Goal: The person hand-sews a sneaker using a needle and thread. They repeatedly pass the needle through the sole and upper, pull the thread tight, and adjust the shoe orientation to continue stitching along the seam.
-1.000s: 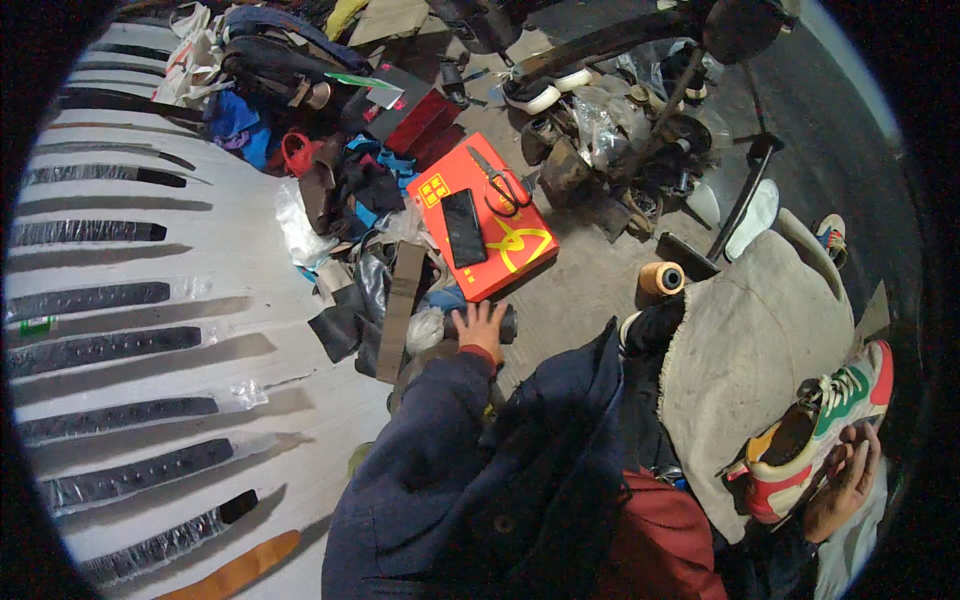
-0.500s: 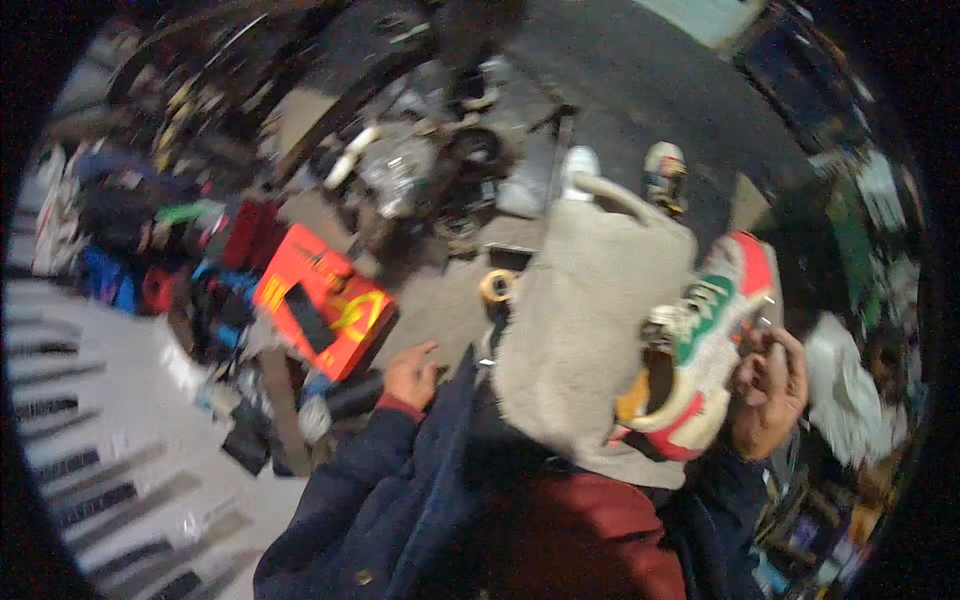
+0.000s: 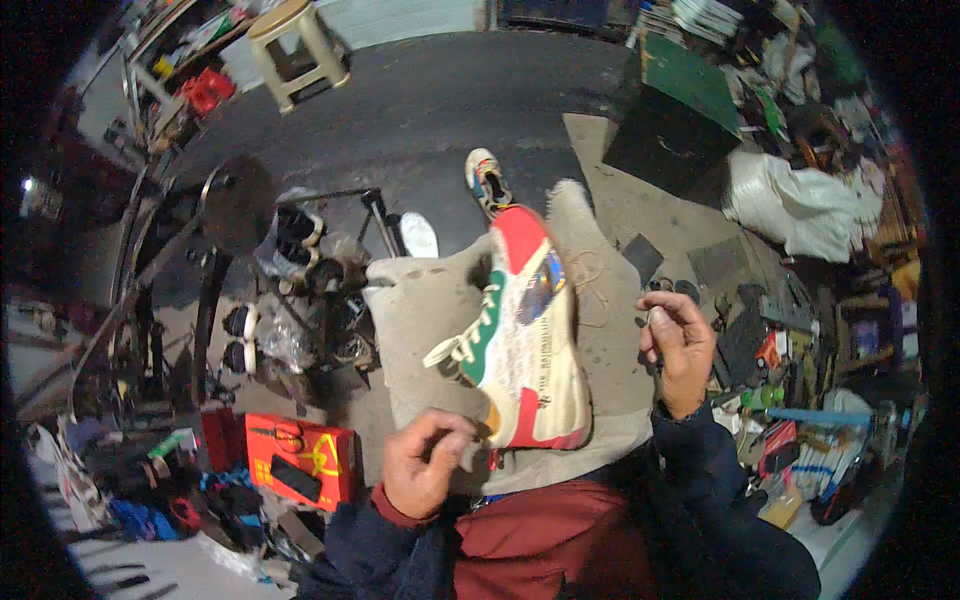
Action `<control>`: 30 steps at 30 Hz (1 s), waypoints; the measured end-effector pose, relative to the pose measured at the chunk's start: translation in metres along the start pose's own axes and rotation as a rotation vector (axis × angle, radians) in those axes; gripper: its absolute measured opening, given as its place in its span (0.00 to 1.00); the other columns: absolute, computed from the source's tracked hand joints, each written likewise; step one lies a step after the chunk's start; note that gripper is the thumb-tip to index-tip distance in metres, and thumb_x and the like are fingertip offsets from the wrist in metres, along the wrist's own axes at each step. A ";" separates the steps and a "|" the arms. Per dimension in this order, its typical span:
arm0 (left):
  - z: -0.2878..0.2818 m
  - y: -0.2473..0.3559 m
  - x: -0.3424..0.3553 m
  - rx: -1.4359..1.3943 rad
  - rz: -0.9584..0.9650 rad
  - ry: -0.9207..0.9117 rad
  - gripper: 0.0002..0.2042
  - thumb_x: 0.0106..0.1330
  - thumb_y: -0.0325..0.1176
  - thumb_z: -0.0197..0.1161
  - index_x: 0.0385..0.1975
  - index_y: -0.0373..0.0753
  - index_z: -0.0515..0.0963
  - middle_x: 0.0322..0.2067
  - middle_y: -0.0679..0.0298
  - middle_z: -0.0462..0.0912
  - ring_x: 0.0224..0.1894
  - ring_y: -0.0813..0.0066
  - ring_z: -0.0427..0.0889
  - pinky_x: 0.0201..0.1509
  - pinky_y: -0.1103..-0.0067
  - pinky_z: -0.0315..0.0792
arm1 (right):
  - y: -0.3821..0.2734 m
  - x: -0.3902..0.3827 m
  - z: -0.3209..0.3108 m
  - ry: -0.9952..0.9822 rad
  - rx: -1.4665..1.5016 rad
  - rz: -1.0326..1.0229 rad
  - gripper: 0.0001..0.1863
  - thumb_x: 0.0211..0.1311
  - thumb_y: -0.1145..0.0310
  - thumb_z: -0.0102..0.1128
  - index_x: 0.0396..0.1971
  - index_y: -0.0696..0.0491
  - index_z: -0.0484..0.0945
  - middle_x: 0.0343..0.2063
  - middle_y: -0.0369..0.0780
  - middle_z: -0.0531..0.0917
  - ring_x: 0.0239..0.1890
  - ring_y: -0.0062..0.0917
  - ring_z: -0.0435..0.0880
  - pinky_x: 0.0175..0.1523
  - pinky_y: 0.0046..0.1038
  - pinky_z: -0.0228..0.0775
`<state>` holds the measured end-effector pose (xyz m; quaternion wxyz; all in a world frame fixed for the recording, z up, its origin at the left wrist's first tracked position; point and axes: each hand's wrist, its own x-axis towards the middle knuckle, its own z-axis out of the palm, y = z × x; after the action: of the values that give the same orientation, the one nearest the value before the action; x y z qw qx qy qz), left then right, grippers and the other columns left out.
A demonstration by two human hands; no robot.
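Note:
A cream sneaker [image 3: 525,350] with red toe and heel patches and a green lace panel lies tilted on its side, toe pointing away. Under it a beige cloth [image 3: 420,330] covers my lap. My left hand [image 3: 430,465] is closed beside the shoe's heel opening, thumb against the forefinger; whatever is between them is too small to tell. To the right of the shoe, apart from it, my right hand [image 3: 683,350] is raised with curled fingers in a pinch, its contents unclear. Thin thread [image 3: 592,285] loops over the cloth by the sole.
Another sneaker [image 3: 487,180] stands on the floor ahead. Left of me are a black metal machine stand [image 3: 210,290] and an orange box [image 3: 335,455] with a dark phone on it. A green box [image 3: 680,110] and a white sack [image 3: 800,205] sit at right; a stool [image 3: 295,50] stands far left.
The view has swung round. The sneaker has gone from the right side of my lap to its middle. My left hand has come in from the left to its heel.

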<state>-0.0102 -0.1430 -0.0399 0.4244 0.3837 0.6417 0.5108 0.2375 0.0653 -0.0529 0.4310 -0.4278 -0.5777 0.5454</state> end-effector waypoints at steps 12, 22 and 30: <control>0.044 0.016 0.027 -0.284 -0.230 -0.062 0.13 0.65 0.27 0.65 0.47 0.30 0.78 0.34 0.64 0.84 0.30 0.79 0.81 0.32 0.81 0.74 | 0.011 -0.002 0.000 -0.157 -0.092 0.071 0.11 0.66 0.73 0.61 0.46 0.59 0.80 0.27 0.33 0.82 0.26 0.11 0.75 0.31 0.17 0.67; 0.058 -0.011 0.060 -0.350 -0.282 -0.221 0.33 0.64 0.42 0.67 0.66 0.32 0.64 0.58 0.57 0.76 0.58 0.65 0.78 0.62 0.70 0.70 | -0.001 0.004 0.001 -0.396 -0.328 -0.011 0.11 0.66 0.71 0.62 0.45 0.58 0.81 0.19 0.37 0.80 0.21 0.14 0.76 0.28 0.22 0.67; 0.063 -0.009 0.063 -0.531 -0.296 -0.180 0.25 0.71 0.40 0.59 0.63 0.31 0.68 0.55 0.55 0.79 0.54 0.63 0.81 0.61 0.68 0.73 | -0.010 0.006 0.012 -0.574 -0.537 0.105 0.18 0.64 0.61 0.57 0.43 0.62 0.79 0.30 0.55 0.84 0.36 0.52 0.84 0.44 0.46 0.74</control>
<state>0.0263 -0.0652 -0.0662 0.6345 0.2058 0.4946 0.5571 0.2238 0.0673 -0.0435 0.0963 -0.3845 -0.7741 0.4936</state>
